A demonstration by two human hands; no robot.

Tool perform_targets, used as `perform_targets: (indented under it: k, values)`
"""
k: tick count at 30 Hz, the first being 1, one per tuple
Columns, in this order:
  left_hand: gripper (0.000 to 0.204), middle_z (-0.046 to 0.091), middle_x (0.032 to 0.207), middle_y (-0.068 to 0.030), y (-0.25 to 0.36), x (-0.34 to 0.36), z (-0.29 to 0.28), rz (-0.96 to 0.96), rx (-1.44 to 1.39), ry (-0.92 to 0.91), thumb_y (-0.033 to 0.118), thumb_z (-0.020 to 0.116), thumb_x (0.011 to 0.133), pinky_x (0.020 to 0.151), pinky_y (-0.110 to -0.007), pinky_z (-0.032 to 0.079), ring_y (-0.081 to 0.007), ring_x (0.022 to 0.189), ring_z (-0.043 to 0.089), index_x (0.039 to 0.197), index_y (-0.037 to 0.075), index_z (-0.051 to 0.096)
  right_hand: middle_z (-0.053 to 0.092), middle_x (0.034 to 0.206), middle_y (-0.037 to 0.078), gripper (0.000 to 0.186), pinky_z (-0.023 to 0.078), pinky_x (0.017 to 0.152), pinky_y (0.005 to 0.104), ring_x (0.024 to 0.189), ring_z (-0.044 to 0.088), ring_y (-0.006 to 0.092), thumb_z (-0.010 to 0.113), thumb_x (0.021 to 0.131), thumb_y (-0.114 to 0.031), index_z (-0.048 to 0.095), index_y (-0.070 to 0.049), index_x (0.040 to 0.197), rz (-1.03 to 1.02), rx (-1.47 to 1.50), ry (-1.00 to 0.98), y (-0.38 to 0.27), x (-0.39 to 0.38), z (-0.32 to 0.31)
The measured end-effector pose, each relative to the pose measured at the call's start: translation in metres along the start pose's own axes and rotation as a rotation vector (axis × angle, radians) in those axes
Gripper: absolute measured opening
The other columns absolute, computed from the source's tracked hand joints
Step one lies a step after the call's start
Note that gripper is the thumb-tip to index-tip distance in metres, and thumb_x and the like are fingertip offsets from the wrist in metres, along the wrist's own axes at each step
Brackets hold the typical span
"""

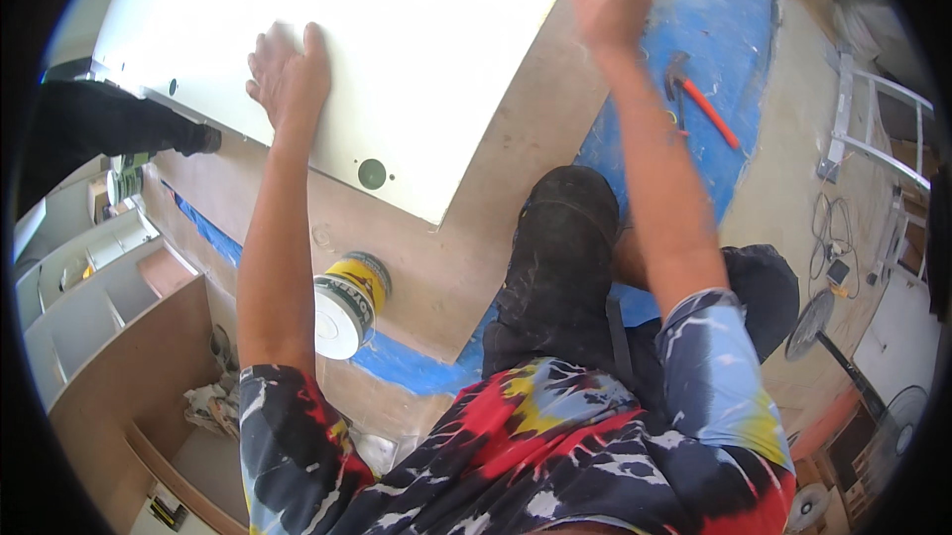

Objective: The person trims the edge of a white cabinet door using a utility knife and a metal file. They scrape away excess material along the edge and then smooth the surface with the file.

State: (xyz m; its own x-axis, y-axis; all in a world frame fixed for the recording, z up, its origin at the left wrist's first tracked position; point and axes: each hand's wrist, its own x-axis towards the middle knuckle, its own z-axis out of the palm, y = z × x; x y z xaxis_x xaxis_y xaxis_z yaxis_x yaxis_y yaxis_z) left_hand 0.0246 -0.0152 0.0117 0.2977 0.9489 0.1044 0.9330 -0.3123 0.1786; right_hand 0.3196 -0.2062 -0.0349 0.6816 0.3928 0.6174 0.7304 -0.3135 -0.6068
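Nearest, well on the wearer's side of the white panel [397, 79], a multicoloured patterned shirt [535, 436] is filling the lower edge. A wooden cabinet [129, 356] is standing to the near left of the panel. A bent knee in dark trousers [565, 228] is pointing toward the panel's near corner. A bucket [355, 299] with a white lid and a yellow and green side is sitting just off the panel's near edge.

The panel itself is lying on a larger brown board [526, 128], which is showing along its near and right sides. Close to its near corner, the panel is bearing a round greenish spot [372, 174] with a small dot on either side. The left hand [288, 74] is resting palm down on the panel's face, its fingers apart and gripping nothing. At the panel's right edge, farther off, the right hand [612, 0] is blurring with its fingers curled; I cannot tell whether they are closing on anything.

Right of the panel, a red-handled hammer [710, 113] is lying on a blue sheet [734, 29]. Beyond the sheet, a metal ladder [843, 109] is showing well apart from the panel. At the panel's left end, another person's dark-clad leg [109, 123] is reaching in.
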Motion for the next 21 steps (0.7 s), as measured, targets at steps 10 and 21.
perform_targets:
  k: [10,21]
  values:
    - [0.079,0.028,0.164,-0.0184,-0.002,0.004,0.007,0.019,-0.029,0.031,0.059,0.037,0.097,0.123,-0.053,0.012,-0.0371,0.153,0.020,0.158,0.008,0.033,0.069,0.084,0.024,0.018,0.052,0.071,0.0471,0.080,0.068,0.0412,0.072,0.088,-0.021,0.074,-0.003,0.088,0.052,-0.051,0.049,0.017,0.023,0.015]
    - [0.074,0.027,0.164,-0.0196,-0.001,0.000,0.001,-0.010,-0.004,-0.003,0.052,0.036,0.100,0.124,-0.055,0.011,-0.0392,0.154,0.017,0.157,0.006,0.033,0.066,0.094,0.012,0.024,0.057,0.072,0.0405,0.086,0.067,0.0295,0.063,0.082,0.000,0.069,-0.003,0.106,-0.020,0.325,-0.524,-0.178,-0.213,-0.110]
